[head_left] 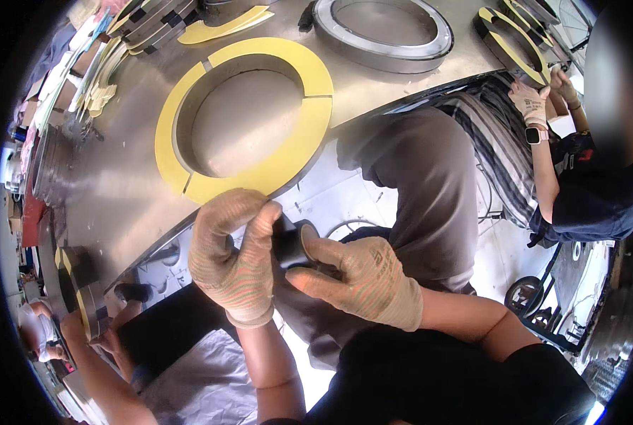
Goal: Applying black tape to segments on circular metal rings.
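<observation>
In front of my lap, both gloved hands close on a roll of black tape (288,246). My left hand (233,255) pinches its left side with thumb and bent fingers. My right hand (362,278) grips it from the right, thumb below and fingers at the roll's core opening. The fingers hide part of the roll. Just beyond my left hand, a large metal ring (184,134) lies flat at the table edge. Yellow sheet segments (315,117) cover its top face, with narrow gaps between them.
The metal table (118,191) holds a bare grey ring (323,28), loose curved yellow pieces (224,27) and stacked rings with black bands (157,25). At right, a co-worker's gloved hand (529,103) touches a yellow-faced ring (511,46). Another person's hands hold a ring (82,294) at lower left.
</observation>
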Available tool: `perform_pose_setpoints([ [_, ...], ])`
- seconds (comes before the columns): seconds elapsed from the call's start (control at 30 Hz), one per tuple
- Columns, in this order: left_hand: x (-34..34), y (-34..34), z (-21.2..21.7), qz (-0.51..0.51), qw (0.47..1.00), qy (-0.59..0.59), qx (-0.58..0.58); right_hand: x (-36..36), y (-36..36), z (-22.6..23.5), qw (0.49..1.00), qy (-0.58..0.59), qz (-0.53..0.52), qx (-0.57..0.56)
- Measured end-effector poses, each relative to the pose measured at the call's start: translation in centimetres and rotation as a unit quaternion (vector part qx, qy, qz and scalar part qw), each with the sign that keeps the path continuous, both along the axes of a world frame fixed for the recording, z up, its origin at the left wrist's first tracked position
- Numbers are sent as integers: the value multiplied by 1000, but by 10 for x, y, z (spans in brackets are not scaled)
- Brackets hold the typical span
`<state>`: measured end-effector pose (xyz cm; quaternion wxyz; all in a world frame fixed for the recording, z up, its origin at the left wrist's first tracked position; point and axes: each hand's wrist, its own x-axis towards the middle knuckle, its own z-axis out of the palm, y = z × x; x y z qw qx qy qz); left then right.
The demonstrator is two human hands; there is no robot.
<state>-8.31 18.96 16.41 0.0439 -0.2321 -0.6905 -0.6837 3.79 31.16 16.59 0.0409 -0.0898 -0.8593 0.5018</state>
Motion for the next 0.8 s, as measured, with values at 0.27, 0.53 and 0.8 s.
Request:
perform_pose_setpoints([
  [0.27,-40,14,-12,32,920,258,-295,-18,-4,-27,1000,19,-3,-5],
  [0.53,-46,24,-17,116,972,62,-194,-26,8,-41,988,-125,21,-92],
  [0.8,-58,13,-20,63,915,218,-334,-41,60,21,988,-17,6,155],
])
